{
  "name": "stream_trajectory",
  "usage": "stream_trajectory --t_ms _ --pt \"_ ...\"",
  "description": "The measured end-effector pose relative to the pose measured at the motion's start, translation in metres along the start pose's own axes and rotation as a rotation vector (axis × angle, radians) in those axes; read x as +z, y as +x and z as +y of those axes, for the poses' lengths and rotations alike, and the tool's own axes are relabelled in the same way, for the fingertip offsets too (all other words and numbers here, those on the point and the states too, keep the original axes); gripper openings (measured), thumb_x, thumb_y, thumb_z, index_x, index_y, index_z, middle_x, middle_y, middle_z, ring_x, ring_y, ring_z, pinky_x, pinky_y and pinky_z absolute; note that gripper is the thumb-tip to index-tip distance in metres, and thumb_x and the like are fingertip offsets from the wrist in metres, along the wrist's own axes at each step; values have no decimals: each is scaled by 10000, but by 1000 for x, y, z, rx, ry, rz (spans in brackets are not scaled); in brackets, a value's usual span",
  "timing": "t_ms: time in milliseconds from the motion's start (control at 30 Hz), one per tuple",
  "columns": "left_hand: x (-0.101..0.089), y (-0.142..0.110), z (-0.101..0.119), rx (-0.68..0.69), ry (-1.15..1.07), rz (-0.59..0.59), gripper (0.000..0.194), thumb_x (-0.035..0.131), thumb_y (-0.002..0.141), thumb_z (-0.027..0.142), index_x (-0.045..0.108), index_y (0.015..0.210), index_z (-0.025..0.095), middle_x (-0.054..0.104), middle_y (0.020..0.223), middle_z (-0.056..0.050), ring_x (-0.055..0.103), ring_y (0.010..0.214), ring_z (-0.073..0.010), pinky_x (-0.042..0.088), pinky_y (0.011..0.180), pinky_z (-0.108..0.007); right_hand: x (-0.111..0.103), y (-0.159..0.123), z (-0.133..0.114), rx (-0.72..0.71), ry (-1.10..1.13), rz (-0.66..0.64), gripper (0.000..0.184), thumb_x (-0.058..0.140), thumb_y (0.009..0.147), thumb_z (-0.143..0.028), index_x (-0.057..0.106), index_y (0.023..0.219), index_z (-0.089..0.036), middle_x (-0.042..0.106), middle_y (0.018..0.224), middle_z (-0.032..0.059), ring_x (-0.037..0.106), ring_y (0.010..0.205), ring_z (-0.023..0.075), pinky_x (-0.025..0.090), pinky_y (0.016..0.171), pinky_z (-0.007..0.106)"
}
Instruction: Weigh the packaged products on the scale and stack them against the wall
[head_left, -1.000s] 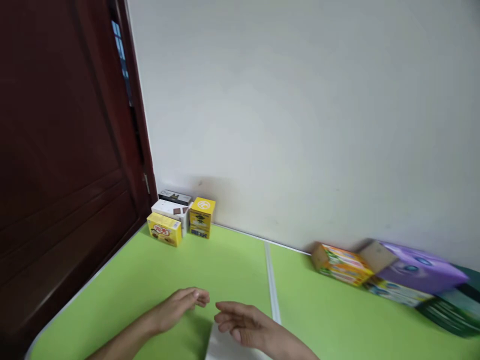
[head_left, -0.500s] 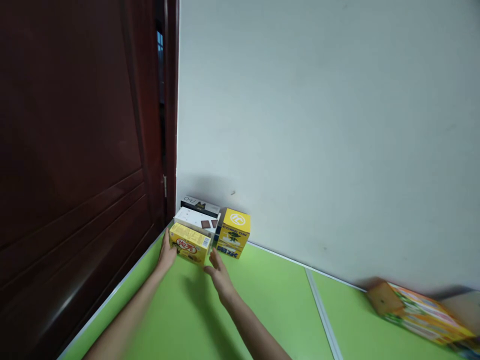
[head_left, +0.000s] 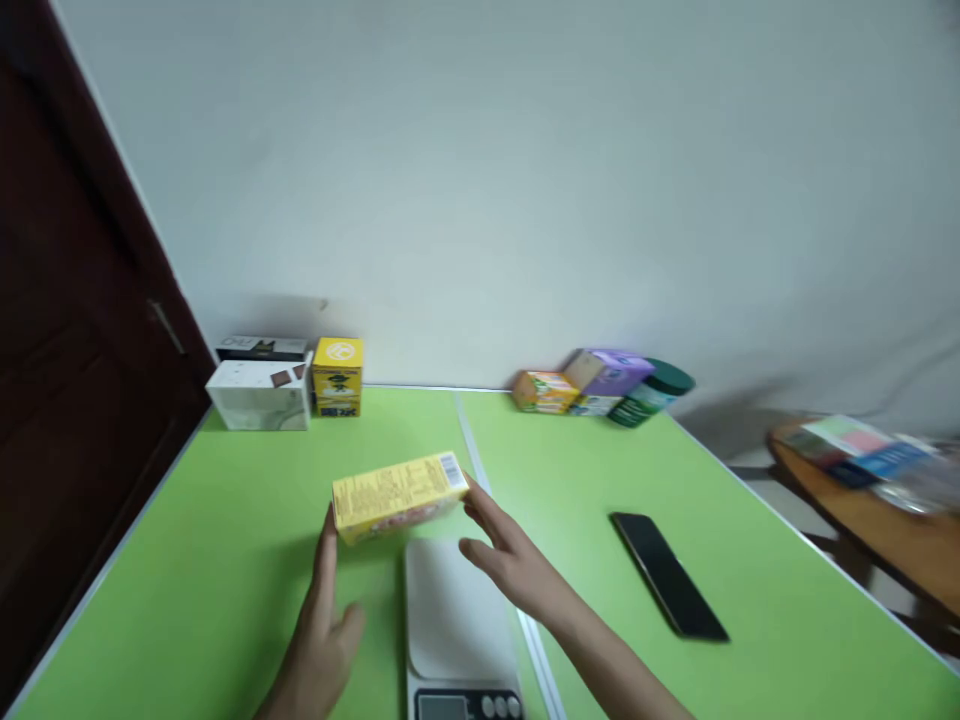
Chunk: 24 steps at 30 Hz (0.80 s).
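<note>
A yellow box (head_left: 397, 490) with printed sides and a barcode at its right end is held up over the green table, tilted a little. My left hand (head_left: 319, 610) presses its left end with the fingers. At the opposite end, the fingers of my right hand (head_left: 510, 555) grip near the barcode. Below and just in front of the box lies a white kitchen scale (head_left: 459, 615) with a dark display and round buttons at its near edge. The box's underside is hidden.
White boxes (head_left: 259, 395) and a yellow box with a round logo (head_left: 338, 378) stand by the wall at left. Back right are an orange box (head_left: 545, 392), a purple box (head_left: 609, 372) and a green canister (head_left: 651, 392). A phone (head_left: 667, 575) lies at right.
The yellow box has left its place in front of the white boxes and is now lifted between both hands near the scale. The view has swung right.
</note>
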<state>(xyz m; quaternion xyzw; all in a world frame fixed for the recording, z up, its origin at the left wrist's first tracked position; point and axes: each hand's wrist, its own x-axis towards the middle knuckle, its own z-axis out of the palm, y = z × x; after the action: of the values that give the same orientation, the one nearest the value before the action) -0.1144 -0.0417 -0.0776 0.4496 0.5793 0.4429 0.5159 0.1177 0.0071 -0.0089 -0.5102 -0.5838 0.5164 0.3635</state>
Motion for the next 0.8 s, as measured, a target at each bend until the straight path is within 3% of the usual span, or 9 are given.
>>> stream_trajectory --t_ms 100,233,400,533,600,700,800 --pt "37 -31 -6 -34 48 -134 864 474 698 143 104 1474 234 117 1547 36 57 1412 -236 71 1147 -380 -23 -53 16 94 -48 112 804 487 697 -110 230 1438 -289 252 1518 -21 182 1405 231 130 1146 449" --pt "62 -51 -9 -34 169 -74 753 369 799 161 40 1476 204 130 1551 5 103 1409 -199 88 1143 -348 -21 -91 39 114 -21 173 804 442 719 -80 180 1447 -300 227 1527 -30 161 1413 193 133 1155 421" --pt "49 -55 4 -42 307 16 755 371 822 180 -10 1469 254 56 1563 0 71 1411 -213 93 1138 -384 -21 -109 53 211 96 129 844 447 705 -54 141 1454 -292 190 1539 -14 155 1414 192 140 1152 427" --pt "25 -49 29 -97 286 209 812 449 833 255 -76 1445 354 -22 1565 -21 68 1405 -313 133 1099 -549 -39 -118 65 149 114 361 823 473 754 -133 81 1457 -308 148 1549 9 165 1412 213 163 1139 473" --pt "17 -48 36 -59 265 260 841 484 818 245 -64 1446 354 -9 1565 -29 79 1404 -319 139 1101 -548 -46 -121 72 62 139 467 785 476 776 -182 99 1453 -304 171 1544 24 193 1404 217 160 1138 483" --pt "17 -47 35 -15 248 266 833 484 804 217 -20 1456 335 30 1564 -23 102 1405 -290 141 1120 -496 -44 -121 80 11 201 499 745 478 795 -213 130 1445 -323 223 1529 21 228 1393 227 166 1137 492" --pt "31 -48 24 -39 254 153 781 455 805 212 47 1461 325 103 1557 -10 158 1400 -264 160 1124 -468 -23 -119 76 106 247 402 750 472 801 -169 128 1440 -358 202 1535 -1 258 1380 252 258 1107 499"
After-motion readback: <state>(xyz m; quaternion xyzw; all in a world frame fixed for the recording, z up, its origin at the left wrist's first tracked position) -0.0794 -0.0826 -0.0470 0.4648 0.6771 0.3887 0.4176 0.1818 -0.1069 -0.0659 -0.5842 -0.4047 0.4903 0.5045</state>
